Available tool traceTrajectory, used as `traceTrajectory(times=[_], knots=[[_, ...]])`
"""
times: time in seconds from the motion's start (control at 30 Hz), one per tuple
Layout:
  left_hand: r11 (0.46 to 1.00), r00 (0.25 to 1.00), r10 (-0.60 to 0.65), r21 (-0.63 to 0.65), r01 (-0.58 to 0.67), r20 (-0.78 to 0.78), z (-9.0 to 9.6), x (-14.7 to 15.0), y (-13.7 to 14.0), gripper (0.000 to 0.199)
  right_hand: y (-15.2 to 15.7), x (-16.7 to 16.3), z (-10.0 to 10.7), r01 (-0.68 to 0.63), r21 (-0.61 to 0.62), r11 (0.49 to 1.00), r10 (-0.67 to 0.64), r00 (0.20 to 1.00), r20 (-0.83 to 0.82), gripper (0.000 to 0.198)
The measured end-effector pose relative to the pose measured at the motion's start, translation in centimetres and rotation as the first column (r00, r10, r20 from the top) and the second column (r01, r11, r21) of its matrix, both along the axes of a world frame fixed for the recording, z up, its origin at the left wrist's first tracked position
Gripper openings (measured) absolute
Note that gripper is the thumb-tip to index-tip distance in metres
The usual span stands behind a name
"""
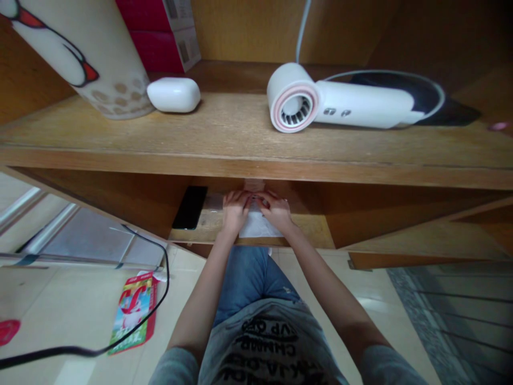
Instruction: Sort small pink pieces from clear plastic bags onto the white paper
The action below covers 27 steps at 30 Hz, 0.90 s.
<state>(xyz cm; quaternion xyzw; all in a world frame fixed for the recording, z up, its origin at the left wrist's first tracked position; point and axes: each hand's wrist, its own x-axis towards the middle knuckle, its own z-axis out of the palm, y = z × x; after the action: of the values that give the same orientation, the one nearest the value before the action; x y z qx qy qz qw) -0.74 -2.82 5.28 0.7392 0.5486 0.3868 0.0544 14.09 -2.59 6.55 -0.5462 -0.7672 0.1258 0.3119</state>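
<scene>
Black lettering (274, 348) on grey shirt (256, 315), print on colourful packet (134, 315): neither legible.

Wooden shelf unit (224, 139); glossy pale tile floor (184, 294); grey mottled strip (425, 318), right.

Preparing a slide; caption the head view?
Below a brown wooden shelf, left hand and right hand close together at a flat white sheet, near a black rectangular phone.

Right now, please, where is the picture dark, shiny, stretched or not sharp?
Head view: the cabinet wall at upper right is dark, the floor shows glare; head view again: the cup leans outward, probably wide-lens stretch, and the left hand and right hand look soft, so finger details are unclear.
</scene>
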Motion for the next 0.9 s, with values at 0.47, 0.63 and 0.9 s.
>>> traceTrajectory(times=[0.47,0.63,0.9], knots=[[0.941,0.428,0.201,-0.296,0.167,0.881,-0.8,1.0,-2.0,0.023,-3.7,1.6,-2.5,-0.021,-0.397,0.918,-0.316,0.567,-0.761,0.032],[0.937,0.546,0.188,-0.316,0.150,0.816,-1.2,1.0,-2.2,0.027,-4.6,1.6,-1.9,-0.030,-0.403,0.915,-0.347,0.451,-0.822,0.026],[0.960,0.792,0.111,-0.272,0.071,0.601,1.2,3.5,-4.0,0.025,-5.0,1.3,-1.6,0.038,-0.261,0.964,-0.230,0.607,-0.761,0.023]])
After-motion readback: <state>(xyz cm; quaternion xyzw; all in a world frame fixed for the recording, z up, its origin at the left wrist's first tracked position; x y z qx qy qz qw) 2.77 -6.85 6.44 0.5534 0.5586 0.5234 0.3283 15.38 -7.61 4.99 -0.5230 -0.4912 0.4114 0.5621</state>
